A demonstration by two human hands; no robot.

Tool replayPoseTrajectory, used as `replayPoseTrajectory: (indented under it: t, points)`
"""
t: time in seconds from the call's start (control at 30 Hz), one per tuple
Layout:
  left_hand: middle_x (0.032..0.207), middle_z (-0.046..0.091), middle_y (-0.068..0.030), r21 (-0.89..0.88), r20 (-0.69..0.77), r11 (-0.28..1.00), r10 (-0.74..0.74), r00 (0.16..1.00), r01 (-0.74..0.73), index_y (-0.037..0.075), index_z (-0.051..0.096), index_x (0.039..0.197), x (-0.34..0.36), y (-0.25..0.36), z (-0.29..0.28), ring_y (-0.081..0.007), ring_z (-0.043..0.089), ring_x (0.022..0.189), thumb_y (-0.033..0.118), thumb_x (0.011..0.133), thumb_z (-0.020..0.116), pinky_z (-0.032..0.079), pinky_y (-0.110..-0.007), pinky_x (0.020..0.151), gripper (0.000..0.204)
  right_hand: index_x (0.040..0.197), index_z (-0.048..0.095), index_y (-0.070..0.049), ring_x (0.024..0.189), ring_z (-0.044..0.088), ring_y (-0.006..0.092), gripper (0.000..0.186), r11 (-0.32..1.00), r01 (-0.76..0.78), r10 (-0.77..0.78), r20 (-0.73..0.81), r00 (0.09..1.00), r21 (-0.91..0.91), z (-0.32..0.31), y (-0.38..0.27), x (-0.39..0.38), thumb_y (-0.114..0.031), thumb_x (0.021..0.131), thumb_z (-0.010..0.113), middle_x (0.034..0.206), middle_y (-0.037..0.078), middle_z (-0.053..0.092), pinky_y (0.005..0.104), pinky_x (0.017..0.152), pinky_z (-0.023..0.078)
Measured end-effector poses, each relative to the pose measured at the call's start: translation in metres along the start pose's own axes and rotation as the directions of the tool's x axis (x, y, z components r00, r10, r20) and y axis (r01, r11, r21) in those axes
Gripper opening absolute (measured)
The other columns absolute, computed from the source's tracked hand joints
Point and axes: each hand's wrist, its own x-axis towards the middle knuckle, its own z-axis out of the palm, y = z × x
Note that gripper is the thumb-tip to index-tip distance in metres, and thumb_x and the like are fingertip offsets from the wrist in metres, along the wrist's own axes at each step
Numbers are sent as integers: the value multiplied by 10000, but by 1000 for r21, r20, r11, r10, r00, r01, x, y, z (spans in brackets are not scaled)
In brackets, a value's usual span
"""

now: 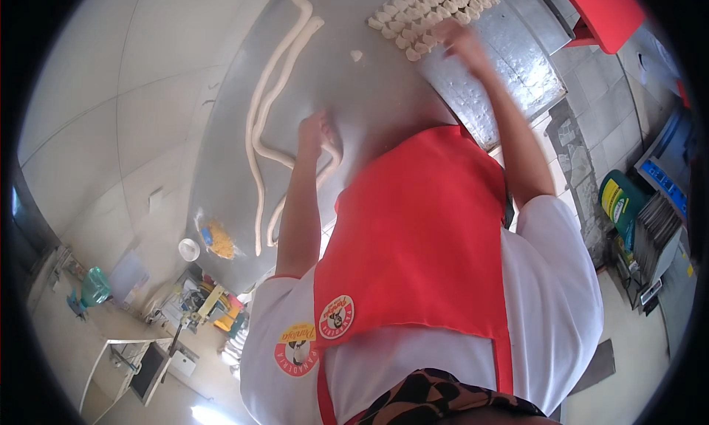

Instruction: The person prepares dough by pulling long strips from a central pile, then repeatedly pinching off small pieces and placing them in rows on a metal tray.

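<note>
My left hand is closed on a looped pale dough rope on the steel table. A second long rope lies alongside to the left. My right hand reaches over rows of small shaped dough pieces at the top; its fingers are blurred beside the nearest pieces, and I cannot tell whether they hold one. A metal tray sits beneath that hand and forearm. A small loose dough scrap lies between the ropes and the rows.
At the table's lower left are a yellow crumbly heap with a blue item and a white cup. A red surface stands beyond the tray. On the right are a green container and stacked metal sheets.
</note>
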Motion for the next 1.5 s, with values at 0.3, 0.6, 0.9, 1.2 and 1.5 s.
replayPoseTrajectory:
  t: [0.3, 0.6, 0.9, 1.2, 1.5]
  points:
    - [727, 584, -38, 660, 24, 702, 336, 941, -268, 53, 602, 824, -2, 7, 1, -176, 587, 653, 406, 789, 820, 477, -316, 622, 417, 929, 716, 23, 771, 696, 348, 220, 795, -171, -285, -607, 742, -582, -147, 0, 98, -116, 810, 595, 824, 252, 703, 445, 729, 538]
    - [1077, 640, -170, 641, 297, 465, 584, 756, -611, 63, 560, 1316, -62, -13, 20, -272, 631, 984, 100, 786, 779, 501, -371, 883, 575, 1091, 722, -66, 989, 689, 356, 401, 890, 48, 71, 242, 968, -454, 153, 7, -21, -390, 883, 613, 1047, 212, 715, 449, 882, 529]
    - [1104, 678, -232, 652, 524, 225, 558, 644, -724, 19, 617, 1201, -90, -1, 18, -417, 652, 992, 209, 895, 612, 520, -476, 830, 361, 975, 696, -2, 942, 654, 436, 458, 701, 377, -36, 498, 867, -606, 250, -19, -82, -399, 979, 467, 957, 262, 685, 514, 869, 499]
    - [994, 663, -287, 647, 512, 229, 576, 637, -727, -37, 666, 973, -184, 144, 115, -477, 635, 922, 224, 883, 602, 511, -505, 755, 284, 849, 686, -36, 825, 662, 424, 393, 663, 332, -228, 241, 943, -671, 161, -206, -69, -368, 946, 500, 880, 216, 689, 506, 783, 526]
    - [687, 531, -43, 234, 291, 971, -25, 957, -46, 61, 637, 860, 6, 52, 102, -170, 549, 623, 366, 903, 691, 467, -304, 599, 313, 953, 696, -42, 790, 657, 361, 262, 935, 92, 20, 310, 951, -342, 117, -75, -101, -263, 870, 583, 912, 191, 714, 408, 773, 527]
